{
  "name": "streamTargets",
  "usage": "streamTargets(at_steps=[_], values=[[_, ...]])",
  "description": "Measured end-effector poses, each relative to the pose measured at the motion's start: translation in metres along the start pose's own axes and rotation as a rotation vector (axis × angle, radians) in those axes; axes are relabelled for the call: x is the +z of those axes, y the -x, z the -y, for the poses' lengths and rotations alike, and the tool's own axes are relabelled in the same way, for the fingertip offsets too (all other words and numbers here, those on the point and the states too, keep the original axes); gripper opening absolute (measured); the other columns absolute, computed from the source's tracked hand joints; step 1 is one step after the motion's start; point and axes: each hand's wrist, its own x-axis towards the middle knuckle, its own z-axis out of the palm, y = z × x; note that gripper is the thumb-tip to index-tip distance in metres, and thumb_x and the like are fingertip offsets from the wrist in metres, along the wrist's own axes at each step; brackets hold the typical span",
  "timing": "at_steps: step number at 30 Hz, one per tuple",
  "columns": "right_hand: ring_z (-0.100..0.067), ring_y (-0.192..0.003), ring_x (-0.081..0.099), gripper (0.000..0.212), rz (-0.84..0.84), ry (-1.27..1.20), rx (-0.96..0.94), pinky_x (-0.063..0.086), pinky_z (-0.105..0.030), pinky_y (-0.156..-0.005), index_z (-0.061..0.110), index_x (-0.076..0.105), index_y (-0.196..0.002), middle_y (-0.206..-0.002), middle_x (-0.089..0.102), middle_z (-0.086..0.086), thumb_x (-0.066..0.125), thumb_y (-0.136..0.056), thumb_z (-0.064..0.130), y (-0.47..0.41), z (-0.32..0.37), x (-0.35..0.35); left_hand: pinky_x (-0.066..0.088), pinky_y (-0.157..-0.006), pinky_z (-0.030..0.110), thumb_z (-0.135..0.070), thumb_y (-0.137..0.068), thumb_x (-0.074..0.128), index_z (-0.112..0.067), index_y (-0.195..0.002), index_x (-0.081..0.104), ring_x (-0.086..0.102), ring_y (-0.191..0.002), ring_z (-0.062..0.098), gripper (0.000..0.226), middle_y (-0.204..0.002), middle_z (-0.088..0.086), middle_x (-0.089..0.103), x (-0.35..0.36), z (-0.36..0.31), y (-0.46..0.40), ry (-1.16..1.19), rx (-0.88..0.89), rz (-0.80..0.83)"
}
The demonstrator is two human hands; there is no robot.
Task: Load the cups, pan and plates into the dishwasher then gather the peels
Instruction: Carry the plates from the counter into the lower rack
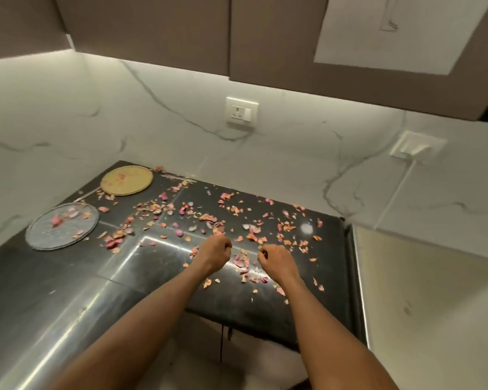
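The fingers [228,244] of the left hand [214,250] are curling inward, and whether they are pinching any peel I cannot tell; the right hand [276,258] is bunching its fingers the same way, a small dark speck at its tips. Both are hovering low over the black desk [158,280], where the peels [209,218] are lying scattered, some across the yellow mat [126,180] and grey mat [62,226]. These flakes are looking light and papery: a quick sweep is likely sending them off the front edge, and tiny ones are probably slipping out.
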Motion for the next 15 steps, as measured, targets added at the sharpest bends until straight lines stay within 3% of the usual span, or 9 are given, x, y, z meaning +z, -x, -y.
streamTargets(at_steps=[6,10,15], values=[[-0.021,-0.067,0.066,0.024,0.085,-0.01,-0.172,0.058,-0.041,-0.067,0.015,0.07,-0.079,-0.077,0.071,-0.005,0.055,-0.096,0.024,-0.044,0.045,0.011,0.055,-0.068,0.032,-0.008,-0.088,0.054,-0.008,-0.083,0.071,0.065,-0.073,0.02,0.018,-0.081,0.006,0.071,-0.026,0.037,0.011,0.052,-0.181,-0.119],[-0.024,-0.069,0.067,0.02,0.146,-0.006,-0.265,0.06,-0.045,-0.068,0.018,0.069,-0.082,-0.076,0.071,-0.002,0.055,-0.093,0.029,-0.075,0.075,0.033,0.041,-0.055,0.027,-0.007,-0.088,0.052,-0.009,-0.071,0.062,0.062,-0.066,0.019,0.019,-0.07,0.004,0.064,-0.042,0.065,0.016,0.039,-0.29,-0.169],[-0.023,-0.068,0.064,0.023,0.209,0.059,-0.401,0.053,-0.038,-0.064,0.018,0.067,-0.076,-0.075,0.069,-0.004,0.053,-0.094,0.025,-0.1,0.122,0.04,0.046,-0.062,0.027,-0.01,-0.088,0.051,-0.017,-0.074,0.064,0.061,-0.069,0.013,0.02,-0.076,0.0,0.066,-0.06,0.099,0.011,0.03,-0.366,-0.245]])
